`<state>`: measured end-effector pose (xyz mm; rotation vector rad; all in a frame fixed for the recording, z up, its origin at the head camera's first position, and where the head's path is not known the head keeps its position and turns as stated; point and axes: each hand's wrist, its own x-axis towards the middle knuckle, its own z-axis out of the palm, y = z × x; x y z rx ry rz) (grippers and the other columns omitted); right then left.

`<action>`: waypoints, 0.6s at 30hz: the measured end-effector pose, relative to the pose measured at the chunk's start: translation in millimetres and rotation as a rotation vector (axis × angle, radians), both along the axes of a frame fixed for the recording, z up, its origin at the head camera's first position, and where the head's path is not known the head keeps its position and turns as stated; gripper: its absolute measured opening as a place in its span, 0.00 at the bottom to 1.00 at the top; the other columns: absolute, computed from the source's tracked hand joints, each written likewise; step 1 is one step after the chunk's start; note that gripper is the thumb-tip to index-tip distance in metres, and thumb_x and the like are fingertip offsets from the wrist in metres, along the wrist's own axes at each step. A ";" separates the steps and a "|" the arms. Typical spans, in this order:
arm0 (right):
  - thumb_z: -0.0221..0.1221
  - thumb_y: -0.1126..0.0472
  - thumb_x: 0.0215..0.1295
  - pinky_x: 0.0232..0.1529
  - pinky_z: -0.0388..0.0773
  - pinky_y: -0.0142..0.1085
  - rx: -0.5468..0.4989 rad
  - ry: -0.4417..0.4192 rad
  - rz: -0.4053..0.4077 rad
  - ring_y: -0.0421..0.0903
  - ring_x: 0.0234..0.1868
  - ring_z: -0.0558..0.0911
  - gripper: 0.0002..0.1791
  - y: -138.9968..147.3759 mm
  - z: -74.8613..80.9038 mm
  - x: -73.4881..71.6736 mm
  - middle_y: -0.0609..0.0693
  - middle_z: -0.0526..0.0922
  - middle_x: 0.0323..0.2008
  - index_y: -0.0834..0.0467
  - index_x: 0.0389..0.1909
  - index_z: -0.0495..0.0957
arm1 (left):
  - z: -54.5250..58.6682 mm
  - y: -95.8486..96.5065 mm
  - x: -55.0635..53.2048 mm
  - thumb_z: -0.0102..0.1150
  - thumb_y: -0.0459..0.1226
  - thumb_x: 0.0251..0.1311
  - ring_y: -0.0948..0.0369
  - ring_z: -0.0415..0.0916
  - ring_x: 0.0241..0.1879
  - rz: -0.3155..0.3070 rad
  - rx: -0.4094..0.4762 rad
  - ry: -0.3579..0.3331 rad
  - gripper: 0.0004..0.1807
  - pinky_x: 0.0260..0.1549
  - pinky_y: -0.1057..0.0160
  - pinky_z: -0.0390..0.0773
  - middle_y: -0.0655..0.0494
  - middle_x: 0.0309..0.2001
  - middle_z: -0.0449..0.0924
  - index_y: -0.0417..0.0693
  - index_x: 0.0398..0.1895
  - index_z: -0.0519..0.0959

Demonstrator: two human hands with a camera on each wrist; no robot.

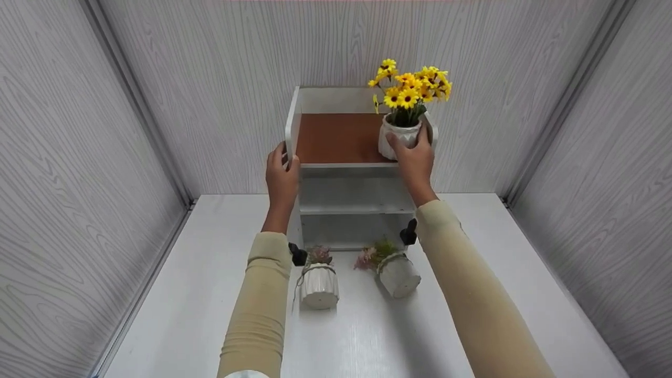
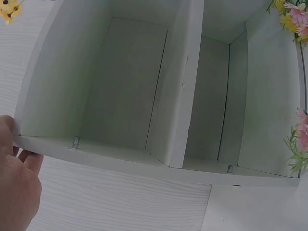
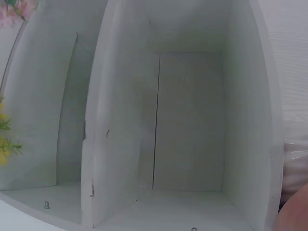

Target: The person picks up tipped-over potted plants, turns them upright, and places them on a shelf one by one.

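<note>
In the head view, my right hand (image 1: pixel 416 160) holds a white ribbed flowerpot (image 1: pixel 388 139) with yellow flowers (image 1: pixel 409 94), thumb on the front and fingers round the right side. The pot is at the right end of the brown top board (image 1: pixel 336 137) of a small white shelf unit (image 1: pixel 357 194). My left hand (image 1: pixel 282 176) grips the unit's left side panel (image 1: pixel 293 118), thumb at the front edge. The left wrist view shows the left hand (image 2: pixel 19 185) at the panel edge. Only a blurred part of the right hand (image 3: pixel 294 211) appears in the right wrist view.
Two more white flowerpots lie tipped over on the white table (image 1: pixel 210 294) before the unit, bases towards me: one on the left (image 1: pixel 320 286), one on the right (image 1: pixel 399 275), both with pink flowers. Two compartments sit below the top board. Wood-grain walls (image 1: pixel 236 63) enclose the table.
</note>
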<state>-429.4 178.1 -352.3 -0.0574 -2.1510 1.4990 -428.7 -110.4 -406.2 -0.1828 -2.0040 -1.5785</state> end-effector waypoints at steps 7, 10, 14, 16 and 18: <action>0.65 0.34 0.60 0.73 0.65 0.40 0.054 0.031 -0.007 0.45 0.75 0.65 0.56 -1.0 -6.9 11.3 0.52 0.64 0.76 0.54 0.81 0.50 | -2.1 -0.3 1.2 0.51 0.41 0.75 0.55 0.71 0.67 0.030 0.001 0.017 0.26 0.64 0.60 0.75 0.49 0.65 0.70 0.46 0.73 0.65; 0.65 0.35 0.62 0.72 0.66 0.41 0.078 0.066 -0.010 0.46 0.74 0.67 0.53 1.3 -13.1 16.8 0.53 0.66 0.74 0.54 0.80 0.52 | -2.9 0.4 1.0 0.50 0.41 0.75 0.54 0.71 0.67 0.040 -0.008 0.023 0.26 0.64 0.59 0.75 0.48 0.65 0.70 0.45 0.73 0.65; 0.64 0.38 0.64 0.69 0.70 0.43 0.143 0.120 -0.044 0.48 0.70 0.72 0.49 7.8 -20.8 27.6 0.56 0.71 0.71 0.57 0.78 0.58 | -2.9 1.9 -0.5 0.50 0.41 0.75 0.54 0.71 0.67 0.034 -0.012 0.026 0.26 0.64 0.59 0.75 0.48 0.66 0.70 0.45 0.73 0.65; 0.64 0.40 0.65 0.68 0.72 0.44 0.184 0.151 -0.063 0.49 0.69 0.74 0.45 11.5 -25.0 34.3 0.57 0.74 0.68 0.59 0.76 0.61 | -2.7 2.3 -1.2 0.50 0.41 0.75 0.54 0.71 0.67 0.031 -0.007 0.022 0.26 0.64 0.59 0.75 0.48 0.66 0.70 0.45 0.73 0.65; 0.63 0.42 0.67 0.67 0.72 0.45 0.206 0.187 -0.067 0.51 0.67 0.75 0.42 14.9 -29.5 42.4 0.58 0.76 0.66 0.61 0.74 0.64 | -2.5 2.6 -1.7 0.50 0.41 0.75 0.55 0.71 0.68 0.033 -0.001 0.021 0.26 0.64 0.59 0.75 0.48 0.66 0.70 0.45 0.73 0.65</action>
